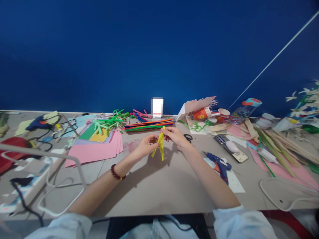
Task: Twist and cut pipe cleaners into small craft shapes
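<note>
Yellow strands (pixel 161 142) hang above the worktop (pixel 159 189), right of the pink paper (pixel 92 151). Right hand (pixel 173 135): grip clamped on their upper end. Left hand (pixel 149 143): fingertips beside them; cannot tell if pinching. Likely light, bendable, hardly fragile; best held where bunched, up top.

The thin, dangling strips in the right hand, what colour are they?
Bright yellow. The thin, dangling strips show in the head view, the only one.
</note>
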### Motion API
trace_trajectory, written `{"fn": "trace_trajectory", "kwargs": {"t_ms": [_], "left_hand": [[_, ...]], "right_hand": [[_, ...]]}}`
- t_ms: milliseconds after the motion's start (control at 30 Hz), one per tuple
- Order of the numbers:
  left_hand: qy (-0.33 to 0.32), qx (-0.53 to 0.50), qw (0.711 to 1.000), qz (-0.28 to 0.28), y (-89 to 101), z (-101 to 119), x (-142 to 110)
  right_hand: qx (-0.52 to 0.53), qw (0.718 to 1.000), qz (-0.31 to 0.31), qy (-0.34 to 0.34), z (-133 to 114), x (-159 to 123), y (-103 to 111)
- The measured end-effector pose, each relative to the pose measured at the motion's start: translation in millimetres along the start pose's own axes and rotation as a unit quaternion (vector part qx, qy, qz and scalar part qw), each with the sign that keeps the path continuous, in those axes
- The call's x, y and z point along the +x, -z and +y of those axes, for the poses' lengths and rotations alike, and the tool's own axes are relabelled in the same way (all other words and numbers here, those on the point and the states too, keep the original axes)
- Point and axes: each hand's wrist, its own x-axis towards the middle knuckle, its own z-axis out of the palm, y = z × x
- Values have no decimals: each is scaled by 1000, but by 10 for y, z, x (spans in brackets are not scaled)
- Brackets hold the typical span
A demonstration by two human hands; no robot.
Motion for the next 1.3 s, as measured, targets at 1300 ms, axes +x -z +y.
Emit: {"fn": "trace_trajectory", "kwargs": {"t_ms": [1300], "left_hand": [[84, -83, 991, -62, 76, 19, 3]], "right_hand": [[27, 1000, 5, -2, 8, 23, 20]]}}
